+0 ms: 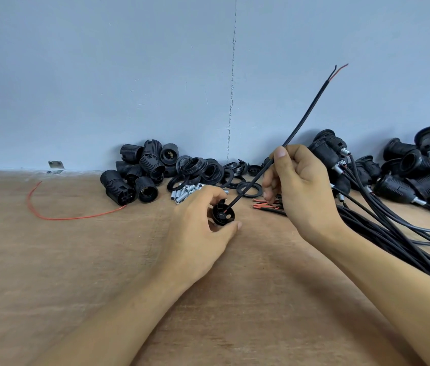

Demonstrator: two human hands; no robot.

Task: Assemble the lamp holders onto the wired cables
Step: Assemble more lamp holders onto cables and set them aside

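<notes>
At the far left of the brown wooden table [76, 260] lies a loose thin red wire [58, 219]. Further along, against the blue-grey wall, sits a heap of black threaded plastic lamp holder bodies [140, 178], then flat black plastic rings [208, 170] and small silver metal tubes [183, 194]. Just right of these, the left hand [198, 228] grips a small round black plastic holder cap [223, 214], fingers and thumb curled round its rim and its hollow side towards the camera. A long thin black 2-core cable [306, 114] meets the cap's centre hole, where a spot of red shows; how far it has gone through I cannot tell. From there its long axis climbs up and to the right, through the right hand [301, 186], which pinches it between thumb and forefinger, and on to a free split end with 1 red and 1 black lead. The cap therefore lies down and left of the pinching hand, on the cable's own line, so feeding it further probably means pushing along that slant. Rightmost lie assembled black holders with trailing cables [407, 165].
</notes>
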